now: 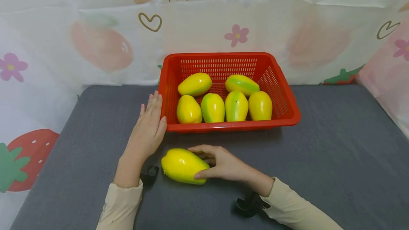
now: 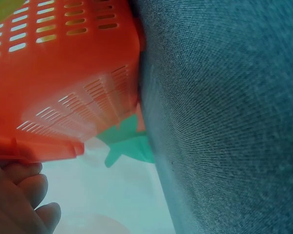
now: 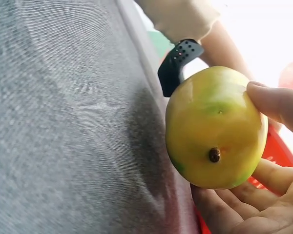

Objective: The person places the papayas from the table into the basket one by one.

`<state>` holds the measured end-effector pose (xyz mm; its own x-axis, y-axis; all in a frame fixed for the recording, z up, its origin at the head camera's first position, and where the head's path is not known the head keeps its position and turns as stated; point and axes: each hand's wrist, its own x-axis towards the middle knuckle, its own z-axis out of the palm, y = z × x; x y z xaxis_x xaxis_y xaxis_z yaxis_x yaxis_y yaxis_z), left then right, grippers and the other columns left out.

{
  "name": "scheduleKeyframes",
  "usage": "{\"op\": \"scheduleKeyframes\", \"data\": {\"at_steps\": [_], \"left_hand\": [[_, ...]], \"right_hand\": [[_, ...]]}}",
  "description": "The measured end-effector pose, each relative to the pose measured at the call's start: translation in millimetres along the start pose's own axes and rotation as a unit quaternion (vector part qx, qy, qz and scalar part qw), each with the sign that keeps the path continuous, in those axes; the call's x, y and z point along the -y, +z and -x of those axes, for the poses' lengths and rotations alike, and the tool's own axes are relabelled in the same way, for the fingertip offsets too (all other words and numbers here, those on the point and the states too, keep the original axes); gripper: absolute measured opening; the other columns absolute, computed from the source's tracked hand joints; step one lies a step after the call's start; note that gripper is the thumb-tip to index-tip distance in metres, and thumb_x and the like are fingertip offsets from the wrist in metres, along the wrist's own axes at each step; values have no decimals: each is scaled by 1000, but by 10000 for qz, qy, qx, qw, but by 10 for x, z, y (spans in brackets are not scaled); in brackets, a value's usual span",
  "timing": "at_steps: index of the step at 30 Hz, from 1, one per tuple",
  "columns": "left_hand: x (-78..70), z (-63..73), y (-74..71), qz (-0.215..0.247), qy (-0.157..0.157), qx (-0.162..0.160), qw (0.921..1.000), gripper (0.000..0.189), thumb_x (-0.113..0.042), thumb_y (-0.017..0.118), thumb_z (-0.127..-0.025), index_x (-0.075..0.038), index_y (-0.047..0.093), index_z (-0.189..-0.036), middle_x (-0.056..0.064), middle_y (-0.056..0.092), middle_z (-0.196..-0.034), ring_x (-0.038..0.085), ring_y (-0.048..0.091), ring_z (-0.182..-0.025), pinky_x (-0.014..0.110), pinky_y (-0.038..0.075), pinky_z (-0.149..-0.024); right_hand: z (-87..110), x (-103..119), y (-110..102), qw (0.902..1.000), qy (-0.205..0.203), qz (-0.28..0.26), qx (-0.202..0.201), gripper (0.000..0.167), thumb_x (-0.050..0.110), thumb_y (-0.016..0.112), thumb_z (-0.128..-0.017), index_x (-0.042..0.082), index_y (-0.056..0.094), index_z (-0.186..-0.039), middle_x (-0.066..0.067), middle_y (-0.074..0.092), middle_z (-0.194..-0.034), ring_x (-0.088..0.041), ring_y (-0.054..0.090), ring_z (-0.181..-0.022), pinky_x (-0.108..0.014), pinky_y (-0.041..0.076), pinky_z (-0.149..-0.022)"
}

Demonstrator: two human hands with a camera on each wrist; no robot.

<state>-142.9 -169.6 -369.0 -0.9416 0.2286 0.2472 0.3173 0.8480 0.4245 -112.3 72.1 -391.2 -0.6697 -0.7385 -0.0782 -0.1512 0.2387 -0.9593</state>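
Note:
My right hand (image 1: 225, 162) grips a yellow-green papaya (image 1: 183, 166) by its right end, in front of the basket. Seen from the right wrist, the papaya (image 3: 215, 131) shows a small dark stem nub, with the thumb on one side and the fingers on the other. My left hand (image 1: 145, 127) lies with straight fingers along the left rim of a red plastic basket (image 1: 230, 127). In the left wrist view its fingertips (image 2: 34, 190) are right at the rim. Several similar papayas (image 1: 236, 105) lie inside the basket, in a front row and a back row.
The basket stands on a grey cloth-covered table (image 1: 335, 159), near the printed backdrop (image 1: 207, 24) behind. Black wrist devices (image 1: 250, 205) sit under both forearms, close to the table. The left forearm (image 1: 124, 201) stands just left of the held papaya.

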Motion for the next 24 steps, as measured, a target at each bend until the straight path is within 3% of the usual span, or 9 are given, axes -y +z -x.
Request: {"op": "scheduleKeyframes", "data": {"at_steps": [24], "left_hand": [[-1,6,-3,-14,61,-64,10000,63,-22,38,-97,1,12,-150,14,9,-157,26,5,-144,48,5,-114]], "right_hand": [[114,199,-144,9991,-248,-200,-284,64,12,74,-80,9,47,-138,-4,53,-133,-18,55,-114,-34,47,-94]]}}
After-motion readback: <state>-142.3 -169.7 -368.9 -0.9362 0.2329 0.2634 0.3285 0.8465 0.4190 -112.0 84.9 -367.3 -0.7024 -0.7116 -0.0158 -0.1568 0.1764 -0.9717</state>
